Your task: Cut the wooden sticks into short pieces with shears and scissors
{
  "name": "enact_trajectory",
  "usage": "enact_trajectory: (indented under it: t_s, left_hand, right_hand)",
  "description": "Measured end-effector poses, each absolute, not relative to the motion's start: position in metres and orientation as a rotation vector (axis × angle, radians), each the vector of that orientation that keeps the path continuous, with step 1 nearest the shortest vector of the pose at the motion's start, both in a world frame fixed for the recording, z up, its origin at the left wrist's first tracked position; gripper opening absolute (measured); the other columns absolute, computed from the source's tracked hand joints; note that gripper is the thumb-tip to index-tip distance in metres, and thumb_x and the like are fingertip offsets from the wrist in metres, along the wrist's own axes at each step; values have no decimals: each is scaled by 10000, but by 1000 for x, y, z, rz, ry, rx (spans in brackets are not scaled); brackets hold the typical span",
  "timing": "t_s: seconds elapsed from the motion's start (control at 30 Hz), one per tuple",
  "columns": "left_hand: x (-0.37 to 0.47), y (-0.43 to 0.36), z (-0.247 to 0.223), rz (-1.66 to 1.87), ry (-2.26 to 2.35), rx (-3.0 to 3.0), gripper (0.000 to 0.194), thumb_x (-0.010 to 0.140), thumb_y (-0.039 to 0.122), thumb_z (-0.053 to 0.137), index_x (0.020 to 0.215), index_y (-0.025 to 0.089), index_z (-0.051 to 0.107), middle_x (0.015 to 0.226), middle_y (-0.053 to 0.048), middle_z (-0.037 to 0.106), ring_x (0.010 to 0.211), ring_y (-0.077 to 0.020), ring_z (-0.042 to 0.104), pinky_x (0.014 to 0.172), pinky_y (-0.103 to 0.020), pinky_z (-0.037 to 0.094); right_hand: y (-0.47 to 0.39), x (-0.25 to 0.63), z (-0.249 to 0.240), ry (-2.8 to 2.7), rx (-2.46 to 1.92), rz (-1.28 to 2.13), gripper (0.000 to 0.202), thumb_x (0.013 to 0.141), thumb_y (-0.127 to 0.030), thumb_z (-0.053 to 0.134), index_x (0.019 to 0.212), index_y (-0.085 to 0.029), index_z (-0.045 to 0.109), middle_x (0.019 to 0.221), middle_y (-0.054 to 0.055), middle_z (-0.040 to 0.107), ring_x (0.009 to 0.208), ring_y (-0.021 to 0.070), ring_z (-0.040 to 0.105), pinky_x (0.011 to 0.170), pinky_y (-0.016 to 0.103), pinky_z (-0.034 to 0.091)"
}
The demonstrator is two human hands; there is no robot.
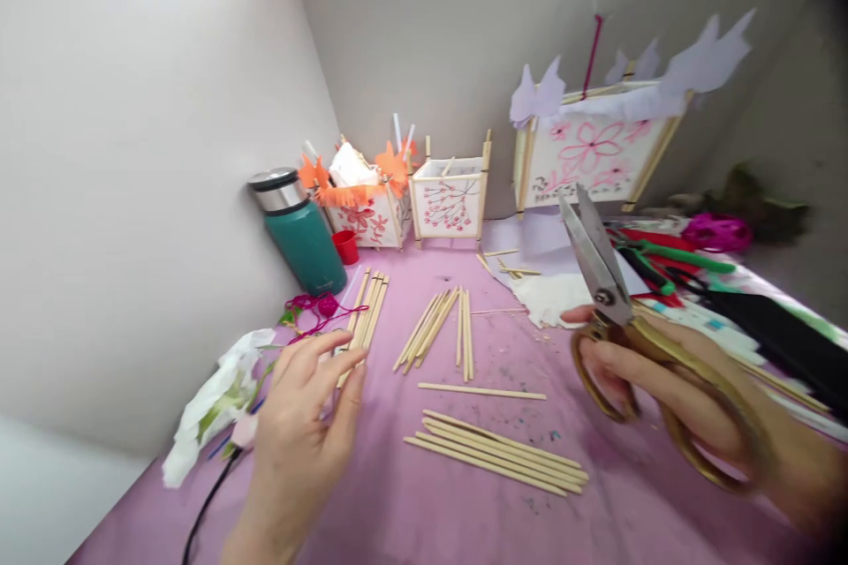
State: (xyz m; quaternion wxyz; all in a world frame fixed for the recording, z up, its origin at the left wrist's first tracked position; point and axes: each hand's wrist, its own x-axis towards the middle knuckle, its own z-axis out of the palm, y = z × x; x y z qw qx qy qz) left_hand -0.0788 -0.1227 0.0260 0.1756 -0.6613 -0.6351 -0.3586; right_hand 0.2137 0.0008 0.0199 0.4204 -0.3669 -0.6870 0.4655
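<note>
My right hand is wrapped round the gold handles of a pair of scissors, whose blades point up and are slightly parted. At the left, my left hand is raised with bent fingers apart, holding nothing, its fingertips beside banded wooden sticks. Two small groups of loose sticks lie in the middle. Nearer the front, a single stick lies above a row of several longer sticks.
A teal bottle, a red cup and magenta yarn are at the left. Decorated paper lanterns stand behind, one larger lantern at the right. Green-handled pliers and a black object lie right.
</note>
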Motion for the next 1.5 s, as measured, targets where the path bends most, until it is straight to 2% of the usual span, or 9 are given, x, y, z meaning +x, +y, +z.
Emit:
enact_trajectory:
  t_s: [0.07,0.27,0.4,0.57,0.73,1.0,1.23,1.37,1.5]
  left_hand:
    - [-60,-100,27,-950,-1787,-2094,230,866,184,552,1079,200,637,1088,-90,642,1026,-223,565,883,-384,452]
    - [-16,-39,27,-309,-2005,-2464,224,842,147,505,818,212,718,859,-59,702,869,-225,627,742,-339,471]
    - [-6,-7,28,-73,-2182,-2347,237,811,170,493,798,219,725,847,-71,727,812,-244,660,665,-335,453]
    - [-3,11,19,-82,-2192,-2346,238,811,185,486,791,201,722,837,-84,723,806,-245,658,655,-325,443]
    - [3,4,6,-395,-1965,-2766,235,821,166,488,816,215,718,834,-39,698,781,-172,628,694,-264,432]
    - [13,-14,1,-4,-1959,-2866,118,817,219,556,791,240,669,816,-14,676,734,-187,635,639,-294,400]
    - [15,-22,5,-29,-1945,-2916,129,814,276,577,743,240,678,765,-6,682,718,-190,635,640,-298,398]
    - [6,-7,5,-271,-2192,-2417,191,849,347,536,812,213,666,865,-48,682,770,-208,637,649,-304,413]
    - [3,8,-4,-132,-2271,-2154,261,876,386,473,857,182,636,907,-101,677,790,-262,657,630,-340,433]
  right_hand:
    - [8,213,12,-1682,-905,1238,337,809,-459,619,1029,-213,551,564,-33,498,475,137,478,451,275,418]
    - [26,214,-29,-1545,-1035,1389,382,853,-493,563,1065,-178,524,509,-57,491,426,120,453,406,241,369]
    - [30,219,-39,-1441,-969,1409,388,843,-497,590,1050,-172,538,545,-52,519,446,107,471,418,224,375]
    - [37,223,-46,-1391,-964,1449,391,843,-506,591,1052,-177,550,524,-56,516,434,111,477,397,215,389]
    - [37,226,-44,-1394,-968,1470,383,853,-503,572,1061,-183,546,539,-51,519,443,117,486,404,223,409]
    - [40,227,-37,-1406,-963,1465,359,861,-481,563,1036,-169,538,518,-57,519,433,118,496,423,237,415]
    - [39,227,-35,-1403,-987,1386,333,843,-447,583,1021,-171,531,535,-60,514,438,119,495,399,231,416]
    - [37,227,-36,-1438,-972,1366,347,845,-460,579,1027,-170,525,538,-56,517,443,122,493,412,242,423]
    - [36,225,-36,-1422,-1002,1361,382,841,-490,578,1040,-169,517,535,-57,514,442,124,492,414,245,419]
